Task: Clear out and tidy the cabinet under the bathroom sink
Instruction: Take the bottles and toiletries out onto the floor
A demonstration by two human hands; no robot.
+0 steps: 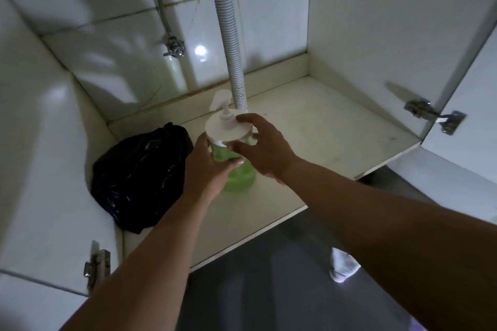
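Your left hand (207,169) wraps the green side of the bottle (236,172), fingers curled round it in a firm grip. Your right hand (265,149) takes the white pump cap (226,129) from the right, thumb and fingers curved onto its rim. The bottle stands at frame centre on the cabinet floor (322,129), just in front of the ribbed hose (228,35). A black bag (139,174) lies to its left, against the cabinet's left wall. A valve (174,47) sits on the tiled back wall, upper left of centre. Door hinges (435,115) show at right and lower left.
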